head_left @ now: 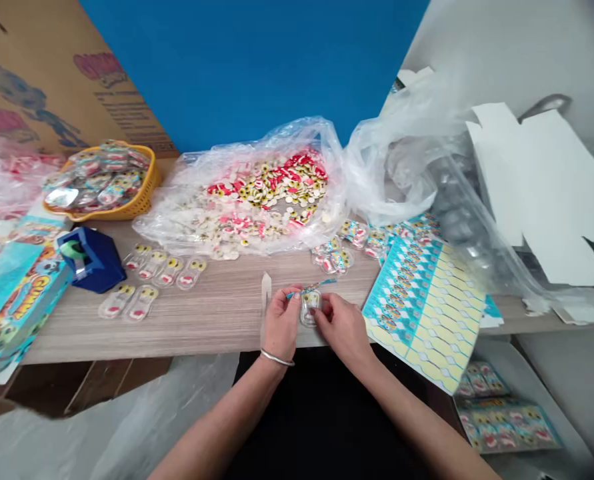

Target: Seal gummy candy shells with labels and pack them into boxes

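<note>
The left hand (281, 325) and right hand (343, 327) are nearly closed, their fingertips pinching a clear blister pack (310, 309) over the front edge of the wood-grain surface (217, 313). A narrow blue printed strip (313, 286) runs across the pack's top. To the right lies a blue-and-yellow card sheet (423, 308); to the left, further blister packs (153, 270) and a blue tape dispenser (91, 260).

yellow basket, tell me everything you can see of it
The yellow basket is a shallow plastic container with a latticed wall, standing level at the back left of the wood-grain table. It is heaped with clear candy packets, some rising above the rim. Cardboard stands behind it, and crumpled clear plastic lies at its left side.
</note>
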Demonstrator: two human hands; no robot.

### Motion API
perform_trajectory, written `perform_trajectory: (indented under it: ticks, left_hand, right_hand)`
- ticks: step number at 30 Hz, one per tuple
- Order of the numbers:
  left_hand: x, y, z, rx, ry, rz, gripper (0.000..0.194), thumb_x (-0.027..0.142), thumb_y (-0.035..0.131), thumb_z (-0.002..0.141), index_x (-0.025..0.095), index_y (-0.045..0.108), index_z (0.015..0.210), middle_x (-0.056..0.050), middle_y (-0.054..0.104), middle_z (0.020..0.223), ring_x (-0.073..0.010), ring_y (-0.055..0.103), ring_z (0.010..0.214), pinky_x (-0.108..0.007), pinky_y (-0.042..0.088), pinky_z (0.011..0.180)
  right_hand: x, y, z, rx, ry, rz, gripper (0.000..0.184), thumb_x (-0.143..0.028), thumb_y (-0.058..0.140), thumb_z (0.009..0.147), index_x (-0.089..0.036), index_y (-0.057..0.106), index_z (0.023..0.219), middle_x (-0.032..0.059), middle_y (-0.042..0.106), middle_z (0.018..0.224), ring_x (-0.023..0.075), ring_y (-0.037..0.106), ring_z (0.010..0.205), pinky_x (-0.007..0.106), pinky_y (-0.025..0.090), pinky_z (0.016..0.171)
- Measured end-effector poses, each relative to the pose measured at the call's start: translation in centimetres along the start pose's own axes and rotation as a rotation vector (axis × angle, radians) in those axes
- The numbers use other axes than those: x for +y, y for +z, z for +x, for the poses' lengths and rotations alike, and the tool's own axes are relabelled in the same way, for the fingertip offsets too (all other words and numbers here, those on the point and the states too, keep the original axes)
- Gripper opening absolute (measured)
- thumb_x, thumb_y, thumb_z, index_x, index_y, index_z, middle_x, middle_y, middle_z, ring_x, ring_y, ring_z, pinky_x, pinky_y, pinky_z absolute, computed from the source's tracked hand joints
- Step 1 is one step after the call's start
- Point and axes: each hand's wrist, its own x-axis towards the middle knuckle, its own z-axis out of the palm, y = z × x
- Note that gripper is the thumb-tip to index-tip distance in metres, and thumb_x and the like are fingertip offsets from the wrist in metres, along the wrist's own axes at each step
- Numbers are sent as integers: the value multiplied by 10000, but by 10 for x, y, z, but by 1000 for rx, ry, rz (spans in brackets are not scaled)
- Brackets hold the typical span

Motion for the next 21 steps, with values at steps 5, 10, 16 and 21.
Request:
perform_trajectory:
  ticks: [5,10,16,21]
  left_hand:
    - [1,-2,4,18,27,80,204,332,734,781,190,671,914,-62,705,1066,-174,646,950,-297,496,895]
    - [6,-4,4,53,51,151,225,361,707,788,179,670,915,-51,709,1042,-167,631,950,-289,485,898]
    - [33,-13,-8,-137,10,319,267,420,715,815,178,683,922,-28,705,854,-145,607,810,-253,466,754]
    - [46,-20,-19,-296,-133,385,315,465,743,803,161,680,856,-32,695,766,-114,559,662,-241,444,660]
  right_hand:
    - [0,1,1,26,3,45,217,-276,609,916,-159,667,1089,63,731,906,223,654,817,351,392,803]
    - [7,0,-2,49,-5,143,252,-292,602,915,-155,664,1118,52,717,838,227,656,780,367,450,795]
    - [19,-39,-2,314,-193,235,448,-373,604,920,-174,569,1320,156,615,1295,292,584,1187,452,472,1000]
    - [21,-47,0,23,-308,377,319,-344,650,913,-232,651,1212,85,684,1152,246,626,1095,417,497,969]
